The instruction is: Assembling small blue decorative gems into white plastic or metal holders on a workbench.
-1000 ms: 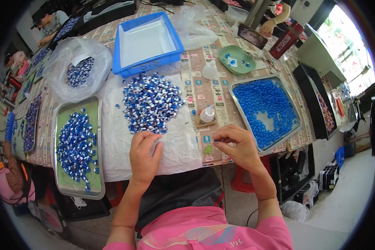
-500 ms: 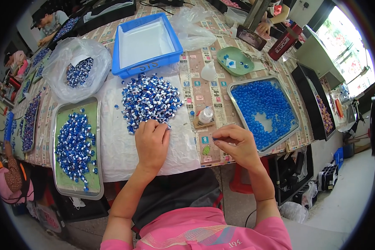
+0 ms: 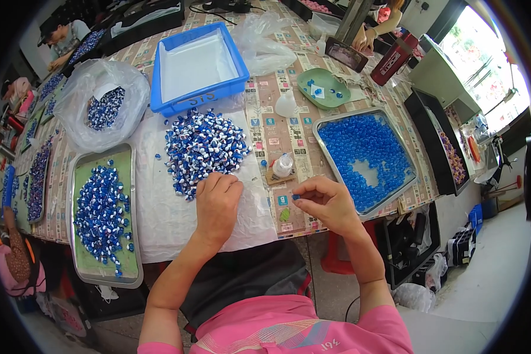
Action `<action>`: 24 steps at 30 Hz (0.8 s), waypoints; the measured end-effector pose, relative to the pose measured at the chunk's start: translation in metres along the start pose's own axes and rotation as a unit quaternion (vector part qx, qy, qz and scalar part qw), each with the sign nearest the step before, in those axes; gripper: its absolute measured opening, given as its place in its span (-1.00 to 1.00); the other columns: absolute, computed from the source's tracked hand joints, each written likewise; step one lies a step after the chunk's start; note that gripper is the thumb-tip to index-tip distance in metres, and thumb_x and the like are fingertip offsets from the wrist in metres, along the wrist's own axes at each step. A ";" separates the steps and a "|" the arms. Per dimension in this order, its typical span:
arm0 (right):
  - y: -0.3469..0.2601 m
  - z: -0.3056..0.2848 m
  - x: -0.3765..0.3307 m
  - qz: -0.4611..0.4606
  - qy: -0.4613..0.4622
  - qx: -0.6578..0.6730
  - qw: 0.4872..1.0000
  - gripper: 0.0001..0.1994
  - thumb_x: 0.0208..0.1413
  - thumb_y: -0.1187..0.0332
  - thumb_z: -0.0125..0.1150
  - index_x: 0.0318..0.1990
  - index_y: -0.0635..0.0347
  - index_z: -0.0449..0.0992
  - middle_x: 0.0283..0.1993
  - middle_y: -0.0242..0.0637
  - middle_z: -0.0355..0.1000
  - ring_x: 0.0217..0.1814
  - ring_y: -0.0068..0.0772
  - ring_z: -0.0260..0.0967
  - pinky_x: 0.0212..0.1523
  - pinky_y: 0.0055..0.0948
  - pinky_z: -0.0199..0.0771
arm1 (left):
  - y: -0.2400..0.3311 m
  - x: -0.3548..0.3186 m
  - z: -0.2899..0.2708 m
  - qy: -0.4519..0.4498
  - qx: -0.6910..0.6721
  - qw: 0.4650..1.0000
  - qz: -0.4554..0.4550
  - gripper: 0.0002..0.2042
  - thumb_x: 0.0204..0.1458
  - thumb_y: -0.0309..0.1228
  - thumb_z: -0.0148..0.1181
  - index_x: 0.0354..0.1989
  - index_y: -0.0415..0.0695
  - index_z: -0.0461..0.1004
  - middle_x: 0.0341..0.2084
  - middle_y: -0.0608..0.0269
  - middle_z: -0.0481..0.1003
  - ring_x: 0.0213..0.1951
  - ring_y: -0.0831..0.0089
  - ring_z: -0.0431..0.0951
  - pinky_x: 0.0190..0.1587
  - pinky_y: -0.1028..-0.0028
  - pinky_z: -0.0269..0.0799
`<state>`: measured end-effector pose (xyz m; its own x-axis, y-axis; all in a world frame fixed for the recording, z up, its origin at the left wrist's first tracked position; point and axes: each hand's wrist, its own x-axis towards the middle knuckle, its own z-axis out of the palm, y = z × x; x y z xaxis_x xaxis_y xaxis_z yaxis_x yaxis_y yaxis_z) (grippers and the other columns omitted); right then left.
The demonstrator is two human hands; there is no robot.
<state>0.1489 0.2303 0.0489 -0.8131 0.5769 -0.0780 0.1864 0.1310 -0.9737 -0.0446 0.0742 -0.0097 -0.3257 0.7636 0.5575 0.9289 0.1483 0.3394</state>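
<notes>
My left hand [image 3: 217, 203] rests at the near edge of a pile of small blue-and-white pieces [image 3: 203, 147] on white paper [image 3: 171, 230]. Its fingers are bent close together, and the back of the hand hides their tips. To the right, my right hand [image 3: 330, 203] pinches a small blue bead [image 3: 296, 197] between thumb and forefinger, just above the table. Past that hand lies a metal tray [image 3: 360, 211] of translucent blue beads [image 3: 360, 141]. A small clear jar [image 3: 283, 166] stands between the pile and this tray.
At left is a green-lined metal tray [image 3: 138, 236] of blue-and-white pieces, with a plastic bag [image 3: 65, 100] of them behind. A blue bin [image 3: 159, 94], green dish [image 3: 312, 79], white bottle [image 3: 285, 105], phone [image 3: 346, 55] and red flask [image 3: 395, 58] stand farther back. Other people work across the table.
The whole view has shifted slightly. My right hand still pinches, and the blue bead shows more plainly at its fingertips. My left hand's fingers have moved slightly at the pile's near edge.
</notes>
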 end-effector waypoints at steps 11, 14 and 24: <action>-0.006 0.006 0.010 -0.062 0.016 -0.050 0.997 -0.83 -0.01 0.59 0.32 -0.21 0.30 0.60 -0.17 -0.35 0.47 -0.18 -0.62 0.46 -0.18 -0.65 0.47 | 0.014 -0.029 -0.019 0.019 -0.536 0.801 -0.265 -0.84 0.09 -0.64 0.20 -0.15 -0.25 0.54 -0.24 0.24 0.56 -0.26 0.49 0.58 -0.14 0.54 0.47; -0.008 0.015 0.014 -0.069 0.036 -0.034 0.996 -0.82 -0.01 0.59 0.32 -0.21 0.29 0.60 -0.18 -0.36 0.46 -0.18 -0.62 0.46 -0.19 -0.65 0.47 | 0.012 -0.036 -0.027 0.012 -0.648 0.686 -0.332 -0.81 0.11 -0.65 0.19 -0.10 -0.28 0.54 -0.23 0.27 0.56 -0.21 0.55 0.58 -0.09 0.59 0.49; -0.028 0.039 0.043 -0.130 0.079 -0.198 0.968 -0.84 -0.04 0.60 0.31 -0.26 0.28 0.61 -0.24 -0.34 0.50 -0.27 -0.62 0.46 -0.25 -0.63 0.43 | 0.013 -0.053 -0.049 -0.044 -0.730 0.543 -0.412 -0.76 0.17 -0.53 0.16 0.01 -0.27 0.49 -0.14 0.19 0.56 -0.12 0.41 0.59 -0.01 0.46 0.52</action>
<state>0.0871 0.2199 0.0648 -0.7722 0.5949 0.2231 0.2090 0.5696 -0.7949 -0.0237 0.0047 0.0018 -0.4552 0.8525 -0.2571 -0.6782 -0.1448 0.7205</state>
